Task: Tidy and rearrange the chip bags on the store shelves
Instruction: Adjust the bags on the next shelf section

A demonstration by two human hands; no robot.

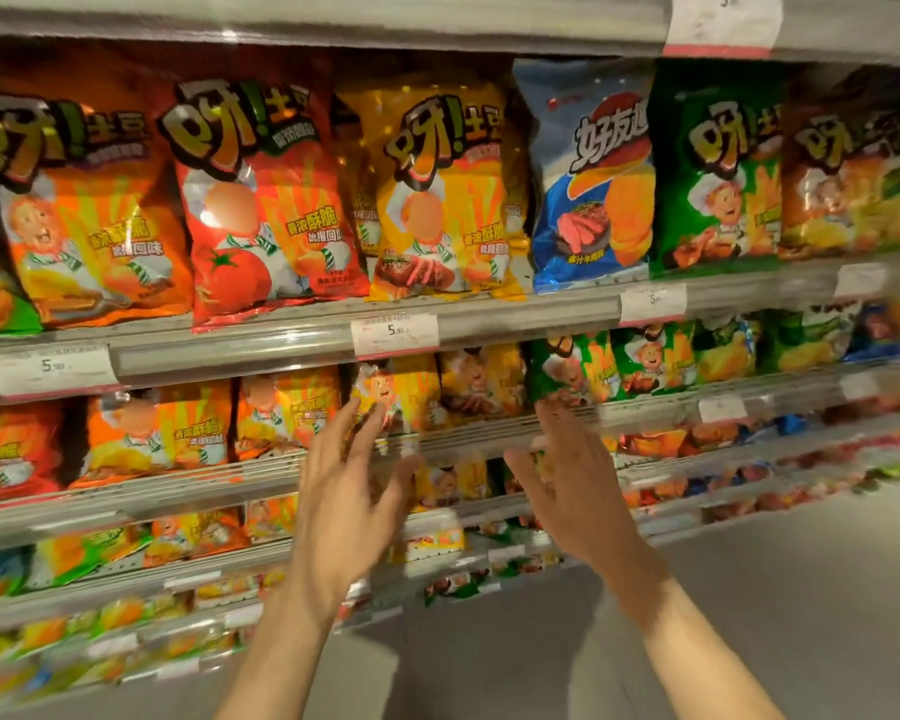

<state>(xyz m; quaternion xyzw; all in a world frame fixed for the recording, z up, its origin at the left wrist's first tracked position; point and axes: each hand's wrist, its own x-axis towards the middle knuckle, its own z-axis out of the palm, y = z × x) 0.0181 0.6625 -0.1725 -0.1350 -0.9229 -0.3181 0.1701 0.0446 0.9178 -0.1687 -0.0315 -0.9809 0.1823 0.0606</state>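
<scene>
Head view: both hands are raised in front of the shelving with palms turned toward each other and fingers spread, holding nothing. The left hand (346, 491) sits at about 6 o'clock in the frame, and the right hand (575, 480) at about 5 o'clock, well apart from it. The gap between them looks sized to bracket a bag from both sides, probably the yellow bag (391, 394) on the second shelf, just above the left fingertips; contact cannot be confirmed through the blur.

At 12 o'clock, the top row stands upright, faces out, so labels read at a glance. The red tomato bag (268, 200) at 10 o'clock overhangs the shelf rail (240, 350) and tilts. The blue bag (593, 179) at 1 o'clock interrupts a run of matching packs, so it looks like a candidate for moving.
</scene>
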